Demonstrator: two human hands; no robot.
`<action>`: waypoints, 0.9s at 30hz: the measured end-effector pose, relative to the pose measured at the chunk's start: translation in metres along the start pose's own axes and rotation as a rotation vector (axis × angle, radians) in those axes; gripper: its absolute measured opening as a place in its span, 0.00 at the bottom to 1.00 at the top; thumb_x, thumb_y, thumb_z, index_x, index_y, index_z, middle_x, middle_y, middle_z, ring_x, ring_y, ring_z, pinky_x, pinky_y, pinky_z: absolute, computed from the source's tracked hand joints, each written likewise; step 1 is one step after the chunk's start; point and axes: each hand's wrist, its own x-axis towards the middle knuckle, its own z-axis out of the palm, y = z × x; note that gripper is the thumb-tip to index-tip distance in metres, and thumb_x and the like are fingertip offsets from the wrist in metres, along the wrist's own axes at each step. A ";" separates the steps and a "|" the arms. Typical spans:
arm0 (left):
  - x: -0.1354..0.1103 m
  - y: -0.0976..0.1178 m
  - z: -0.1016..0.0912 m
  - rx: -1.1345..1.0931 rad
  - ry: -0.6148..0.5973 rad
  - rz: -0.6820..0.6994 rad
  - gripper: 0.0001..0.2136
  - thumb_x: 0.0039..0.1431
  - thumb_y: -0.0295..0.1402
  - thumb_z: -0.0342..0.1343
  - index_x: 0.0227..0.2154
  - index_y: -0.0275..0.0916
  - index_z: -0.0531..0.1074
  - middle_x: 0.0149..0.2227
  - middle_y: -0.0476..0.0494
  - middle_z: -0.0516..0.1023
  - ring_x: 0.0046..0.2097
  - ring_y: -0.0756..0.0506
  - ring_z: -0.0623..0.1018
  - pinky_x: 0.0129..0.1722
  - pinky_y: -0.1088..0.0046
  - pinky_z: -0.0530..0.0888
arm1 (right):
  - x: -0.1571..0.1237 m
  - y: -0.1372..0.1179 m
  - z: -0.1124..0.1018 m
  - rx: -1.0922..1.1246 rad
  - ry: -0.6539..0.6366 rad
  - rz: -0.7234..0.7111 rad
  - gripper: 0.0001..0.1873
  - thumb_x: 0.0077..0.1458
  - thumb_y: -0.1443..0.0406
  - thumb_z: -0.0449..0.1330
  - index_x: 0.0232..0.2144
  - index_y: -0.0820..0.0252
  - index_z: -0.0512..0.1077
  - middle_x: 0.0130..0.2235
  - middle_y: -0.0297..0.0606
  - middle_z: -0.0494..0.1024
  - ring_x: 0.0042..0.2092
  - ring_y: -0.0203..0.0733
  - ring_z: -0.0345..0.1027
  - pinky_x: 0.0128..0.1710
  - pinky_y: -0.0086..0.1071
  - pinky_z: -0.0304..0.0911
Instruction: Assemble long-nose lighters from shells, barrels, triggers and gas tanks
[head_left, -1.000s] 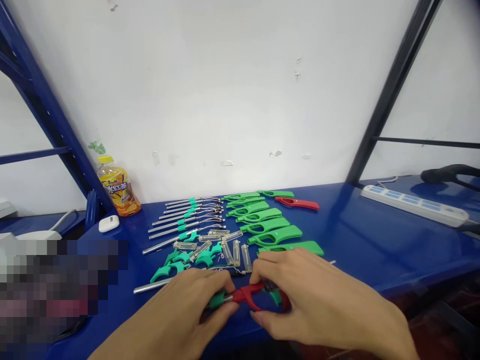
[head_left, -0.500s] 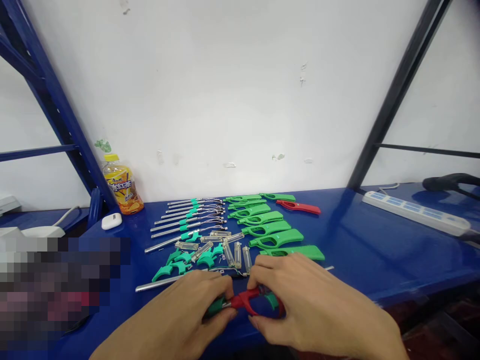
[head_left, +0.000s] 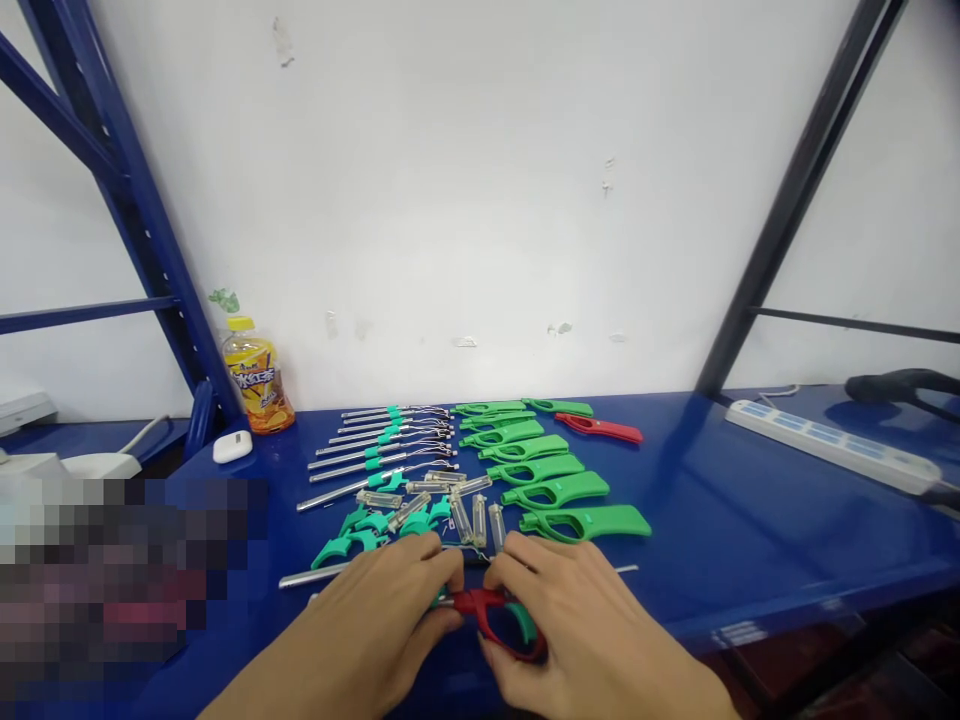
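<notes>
My right hand [head_left: 581, 625] is closed round a red long-nosed lighter casing [head_left: 472, 601] near the front of the table. Its finger loop shows under the fingers, with a green trigger [head_left: 523, 622] inside it; the rest of the handle is hidden in the palm. My left hand [head_left: 390, 620] pinches a metal lighter tube at the casing's narrow end, where a bit of green shows. Just beyond the fingers lie clear fuel cartridges [head_left: 478, 520], loose green triggers [head_left: 334, 550] and a metal rod [head_left: 311, 577].
Green lighter casings [head_left: 615, 520] and one red casing [head_left: 600, 427] lie beyond on the blue table [head_left: 720, 520]. Wired metal tubes [head_left: 341, 462] lie in a row to the left. Farther out are a drink bottle [head_left: 259, 385], a white case [head_left: 232, 447] and a power strip [head_left: 832, 445].
Both hands have shifted slightly left with the red casing, and the tube end shows less between them. The nearest green casing is now less covered. The camera view has moved a little.
</notes>
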 end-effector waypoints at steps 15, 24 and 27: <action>0.002 -0.016 0.040 0.224 0.127 -0.021 0.14 0.67 0.22 0.48 0.47 0.42 0.76 0.51 0.37 0.80 0.52 0.35 0.80 0.54 0.53 0.76 | 0.012 0.001 0.017 -0.033 -0.018 -0.080 0.07 0.65 0.59 0.63 0.36 0.54 0.71 0.39 0.29 0.79 0.36 0.40 0.75 0.32 0.36 0.49; -0.007 -0.038 0.059 0.285 0.170 0.071 0.18 0.69 0.26 0.49 0.57 0.44 0.74 0.59 0.36 0.80 0.59 0.31 0.79 0.59 0.51 0.76 | 0.012 0.006 0.025 0.061 0.029 -0.089 0.04 0.59 0.61 0.65 0.35 0.53 0.74 0.36 0.27 0.78 0.34 0.37 0.73 0.31 0.35 0.48; -0.010 -0.050 0.065 0.319 0.190 0.134 0.18 0.71 0.27 0.50 0.59 0.46 0.73 0.61 0.38 0.79 0.62 0.31 0.78 0.64 0.51 0.73 | 0.012 0.006 0.024 0.097 0.097 -0.089 0.04 0.56 0.62 0.67 0.34 0.53 0.75 0.34 0.26 0.78 0.33 0.36 0.72 0.30 0.35 0.45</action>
